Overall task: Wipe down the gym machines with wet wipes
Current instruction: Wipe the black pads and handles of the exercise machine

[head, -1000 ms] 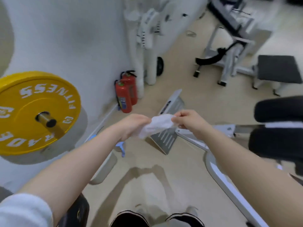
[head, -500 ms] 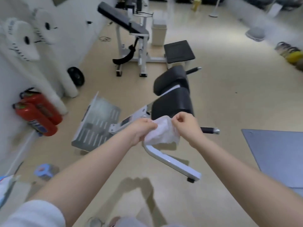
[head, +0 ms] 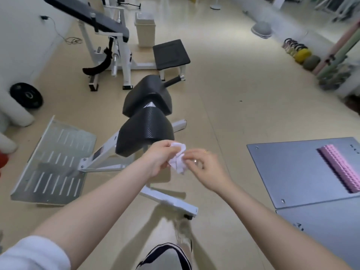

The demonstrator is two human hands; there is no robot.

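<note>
A crumpled white wet wipe is bunched between my two hands in mid-air. My left hand grips its upper part. My right hand touches its right side with fingers loosely spread and blurred. Just beyond the hands stands a white-framed machine with two black pads, the near pad and the far pad. Its ribbed metal footplate lies to the left, and its white base bar runs below my hands.
A second white machine with a black bench and seat stands farther back, beside a beige bin. A grey floor mat with a pink roller lies right. A black weight plate leans at the left wall.
My view has swung right, away from the yellow weight plate and the wall, to face the padded machine. The wipe, stretched between both hands before, is now bunched up.
</note>
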